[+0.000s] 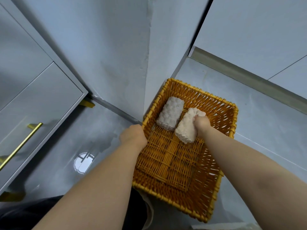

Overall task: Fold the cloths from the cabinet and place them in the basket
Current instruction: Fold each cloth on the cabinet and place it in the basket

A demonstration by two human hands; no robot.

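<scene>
An orange wicker basket stands on the pale floor against a wall corner. Inside it, at the far end, lies a folded off-white cloth. Beside that one, to its right, a second folded pinkish-white cloth lies on the basket's bottom; my right hand grips its far end from above. My left hand holds the basket's left rim, fingers curled over the edge.
A grey cabinet with a gold bar handle and gold feet stands at the left. Wall panels rise behind the basket; a metal skirting strip runs along the right wall. The glossy floor reflects a lamp.
</scene>
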